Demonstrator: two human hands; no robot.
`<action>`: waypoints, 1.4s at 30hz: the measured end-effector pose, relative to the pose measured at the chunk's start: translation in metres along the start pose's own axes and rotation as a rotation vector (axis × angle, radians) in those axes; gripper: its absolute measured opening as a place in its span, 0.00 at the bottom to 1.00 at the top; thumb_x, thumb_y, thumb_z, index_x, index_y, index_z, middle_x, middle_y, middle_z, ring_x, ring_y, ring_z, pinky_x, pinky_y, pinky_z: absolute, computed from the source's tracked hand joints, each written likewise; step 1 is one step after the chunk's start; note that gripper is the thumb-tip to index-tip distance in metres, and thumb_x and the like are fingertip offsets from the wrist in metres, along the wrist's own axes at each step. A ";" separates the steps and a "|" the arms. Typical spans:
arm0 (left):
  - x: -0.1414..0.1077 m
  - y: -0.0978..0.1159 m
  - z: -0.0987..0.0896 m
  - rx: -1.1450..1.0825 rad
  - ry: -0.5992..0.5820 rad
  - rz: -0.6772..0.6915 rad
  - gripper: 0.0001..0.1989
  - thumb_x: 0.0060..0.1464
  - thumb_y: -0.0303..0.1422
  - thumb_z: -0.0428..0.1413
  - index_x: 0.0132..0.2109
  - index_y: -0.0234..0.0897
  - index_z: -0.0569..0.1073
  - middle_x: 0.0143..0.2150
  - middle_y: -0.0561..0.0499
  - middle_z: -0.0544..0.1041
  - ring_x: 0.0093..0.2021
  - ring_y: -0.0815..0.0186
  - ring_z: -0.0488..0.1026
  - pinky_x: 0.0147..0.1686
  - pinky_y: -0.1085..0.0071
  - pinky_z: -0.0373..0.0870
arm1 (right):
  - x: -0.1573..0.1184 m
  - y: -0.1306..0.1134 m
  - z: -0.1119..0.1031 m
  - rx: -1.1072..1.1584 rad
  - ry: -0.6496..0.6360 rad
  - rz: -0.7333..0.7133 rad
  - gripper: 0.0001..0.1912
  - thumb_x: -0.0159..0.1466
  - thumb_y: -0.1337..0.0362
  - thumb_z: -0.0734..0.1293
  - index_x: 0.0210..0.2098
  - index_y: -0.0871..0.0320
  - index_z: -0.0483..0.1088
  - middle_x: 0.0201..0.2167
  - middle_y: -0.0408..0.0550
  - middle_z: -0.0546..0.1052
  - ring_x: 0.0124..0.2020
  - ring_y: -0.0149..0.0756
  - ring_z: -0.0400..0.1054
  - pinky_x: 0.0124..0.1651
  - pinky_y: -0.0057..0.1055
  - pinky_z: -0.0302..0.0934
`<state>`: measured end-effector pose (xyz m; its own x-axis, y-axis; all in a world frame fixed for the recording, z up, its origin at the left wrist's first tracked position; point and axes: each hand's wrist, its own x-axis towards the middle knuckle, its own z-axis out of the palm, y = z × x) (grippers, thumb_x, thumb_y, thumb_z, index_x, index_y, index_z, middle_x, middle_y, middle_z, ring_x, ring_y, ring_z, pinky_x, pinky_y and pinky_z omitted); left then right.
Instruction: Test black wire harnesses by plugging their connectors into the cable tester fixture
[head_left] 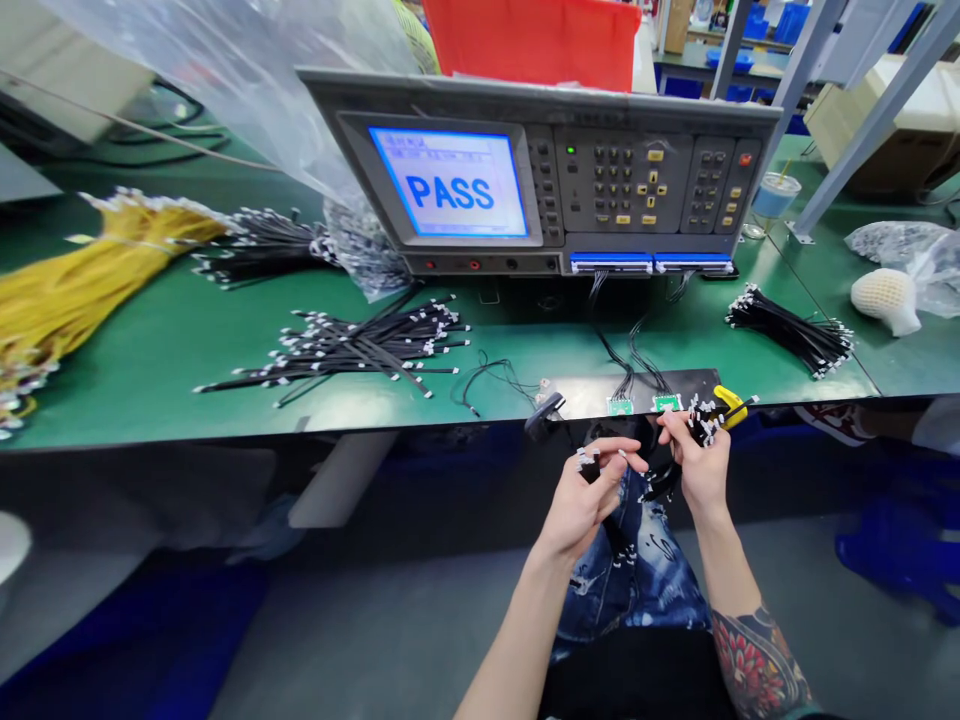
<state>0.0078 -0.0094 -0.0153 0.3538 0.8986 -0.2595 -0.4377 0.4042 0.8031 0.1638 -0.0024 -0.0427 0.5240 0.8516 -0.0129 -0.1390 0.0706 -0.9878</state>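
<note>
Black cables (661,482), partly hidden, are gripped by nearly closed fingers of left hand (581,500) and right hand (703,462)

Black cables with white connectors, held in two bunches near the bench's near edge.
The left bunch (589,465) was gripped in the left hand (583,500), mostly hidden by fingers; the right bunch (703,422) was held in the right hand (703,465), its white ends splayed beside a yellow object (731,407). Two small green boards (620,407), joined to dark wires, were seated just beyond the hands.
</note>
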 end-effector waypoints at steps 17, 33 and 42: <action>0.027 0.000 0.020 0.175 0.318 0.148 0.21 0.45 0.47 0.70 0.32 0.30 0.82 0.18 0.53 0.74 0.14 0.81 0.47 0.16 0.77 0.38 | 0.001 0.010 -0.014 0.074 0.022 0.018 0.20 0.62 0.48 0.76 0.33 0.62 0.81 0.21 0.46 0.78 0.15 0.22 0.46 0.19 0.27 0.39; 0.033 -0.009 0.035 0.115 0.486 0.232 0.17 0.46 0.43 0.70 0.28 0.32 0.81 0.20 0.52 0.76 0.15 0.80 0.47 0.17 0.74 0.42 | -0.006 0.006 -0.029 0.042 0.024 0.028 0.18 0.63 0.50 0.76 0.33 0.61 0.82 0.21 0.45 0.77 0.16 0.23 0.48 0.19 0.27 0.39; 0.030 -0.004 0.014 0.259 0.343 0.183 0.19 0.48 0.47 0.68 0.30 0.32 0.83 0.22 0.53 0.75 0.17 0.76 0.52 0.19 0.73 0.46 | 0.002 0.007 -0.019 0.016 -0.086 0.136 0.23 0.58 0.46 0.79 0.34 0.62 0.82 0.16 0.41 0.71 0.16 0.23 0.46 0.19 0.27 0.37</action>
<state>0.0319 0.0139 -0.0192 -0.0233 0.9732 -0.2286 -0.2317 0.2172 0.9482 0.1795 -0.0105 -0.0528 0.4254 0.8952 -0.1326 -0.2179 -0.0409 -0.9751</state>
